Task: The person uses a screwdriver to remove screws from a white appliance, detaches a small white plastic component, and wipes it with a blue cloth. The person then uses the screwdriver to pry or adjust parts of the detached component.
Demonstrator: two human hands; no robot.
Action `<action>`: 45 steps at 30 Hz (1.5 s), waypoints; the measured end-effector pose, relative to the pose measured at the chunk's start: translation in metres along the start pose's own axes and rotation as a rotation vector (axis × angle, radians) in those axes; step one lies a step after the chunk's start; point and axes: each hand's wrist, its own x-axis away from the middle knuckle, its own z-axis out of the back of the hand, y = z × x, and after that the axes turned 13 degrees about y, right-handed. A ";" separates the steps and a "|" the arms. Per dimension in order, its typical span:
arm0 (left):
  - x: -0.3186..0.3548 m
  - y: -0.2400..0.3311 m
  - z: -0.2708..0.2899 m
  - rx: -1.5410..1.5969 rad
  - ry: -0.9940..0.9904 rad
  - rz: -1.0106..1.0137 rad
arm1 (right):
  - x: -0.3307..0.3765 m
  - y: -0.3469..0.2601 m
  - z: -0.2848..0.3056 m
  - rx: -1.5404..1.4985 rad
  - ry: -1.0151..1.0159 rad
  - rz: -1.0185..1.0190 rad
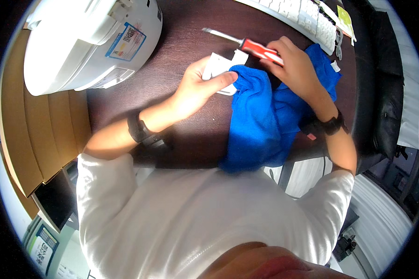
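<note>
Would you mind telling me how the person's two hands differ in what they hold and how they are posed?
The left hand pinches a small white flat part against the blue cloth, while the right hand grips a red-handled screwdriver. The left hand lies on the dark desk beside the cloth; the right hand rests on top of it. Both wrists wear a black band.
</note>
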 end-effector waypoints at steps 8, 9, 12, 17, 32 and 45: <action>-0.001 -0.001 -0.001 0.035 0.007 -0.026 | 0.020 -0.049 0.111 0.025 0.042 -0.049; -0.001 -0.002 -0.001 0.062 0.002 -0.029 | 0.026 -0.056 0.119 0.042 0.023 -0.064; -0.001 -0.002 -0.002 0.048 0.007 -0.054 | 0.035 -0.067 0.122 0.076 -0.022 -0.126; 0.000 -0.001 -0.002 0.042 0.005 -0.023 | 0.036 -0.069 0.113 0.077 -0.038 -0.121; 0.001 0.002 -0.003 -0.014 -0.035 -0.043 | 0.058 -0.049 0.088 -0.009 0.040 -0.273; 0.000 0.003 0.001 -0.067 -0.061 -0.013 | 0.050 -0.048 0.096 0.047 0.005 -0.137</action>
